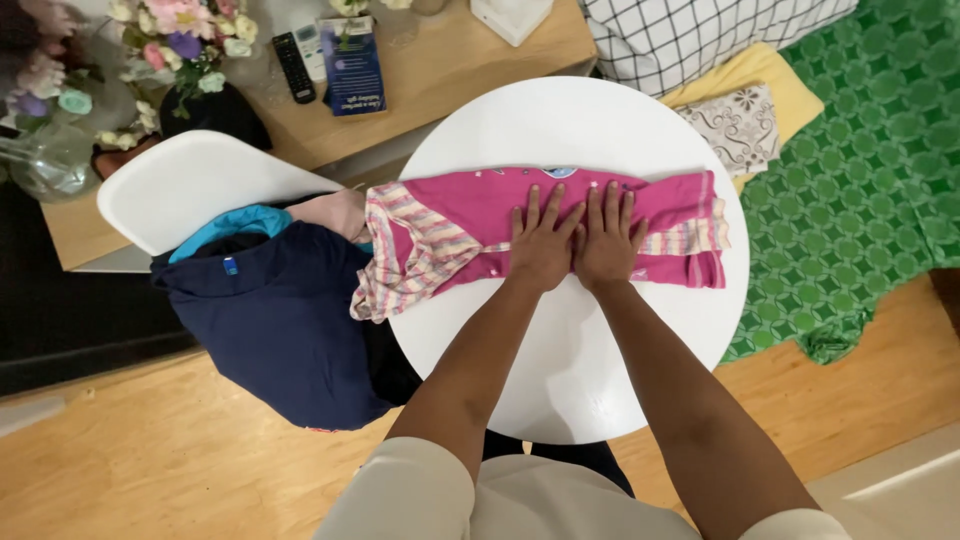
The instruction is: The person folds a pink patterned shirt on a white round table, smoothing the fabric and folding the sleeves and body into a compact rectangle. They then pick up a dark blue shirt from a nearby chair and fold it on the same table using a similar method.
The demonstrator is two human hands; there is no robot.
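Pink shirt (560, 225) lies folded across the white round bench (560, 370), long axis left to right — left hand (541, 243) and right hand (606, 240) press flat on its middle, fingers spread, gripping nothing.

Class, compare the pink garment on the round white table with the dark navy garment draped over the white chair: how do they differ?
The pink garment with striped sleeves lies flattened in a long band on the round white table, under the left hand and right hand. The dark navy garment hangs bunched and untouched over the white chair. The pink one is patterned; the navy one is plain. Both are cloth.
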